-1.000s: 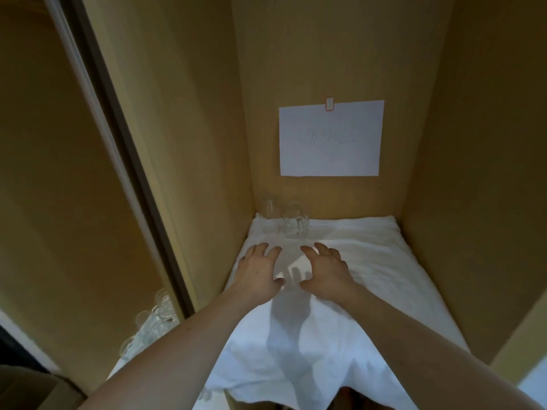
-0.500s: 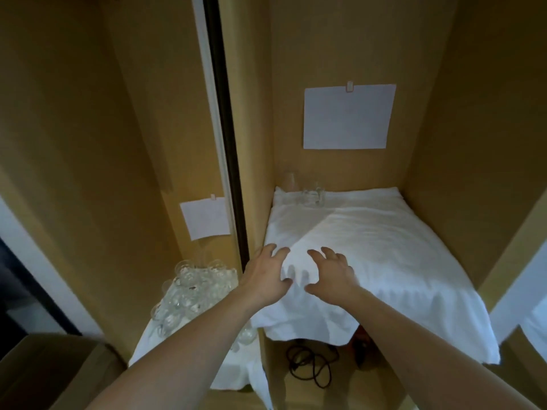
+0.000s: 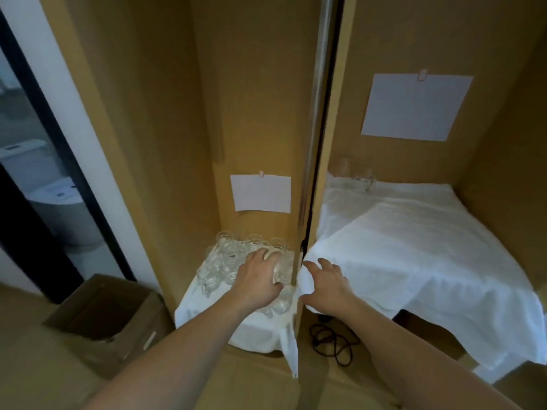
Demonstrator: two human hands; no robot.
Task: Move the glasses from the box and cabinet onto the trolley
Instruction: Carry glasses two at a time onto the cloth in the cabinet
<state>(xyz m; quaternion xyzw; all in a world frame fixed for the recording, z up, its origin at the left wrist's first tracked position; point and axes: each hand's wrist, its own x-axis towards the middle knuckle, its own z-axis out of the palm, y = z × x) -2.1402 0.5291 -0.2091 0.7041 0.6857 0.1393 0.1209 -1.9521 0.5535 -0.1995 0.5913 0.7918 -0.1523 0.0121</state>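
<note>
Picking from the cabinet is the step in hand: the left hand reaches down onto the cluster of glasses in the left compartment, fingers curled over the rim of one near the divider, though blur makes it hard to say whether it truly grips that glass or only touches it. The right hand hovers with fingers spread and relaxed, holding nothing, just over the front corner of the white cloth in the right compartment. Two more glasses stand at the back left of that cloth, well apart from both hands.

The next move likely calls for a firm close around one tumbler and a straight lift, since its neighbours stand touching it. The glasses are clear, smooth and rounded; the cloths are soft and rumpled, the cabinet walls flat matt wood. No trolley is in view.
</note>
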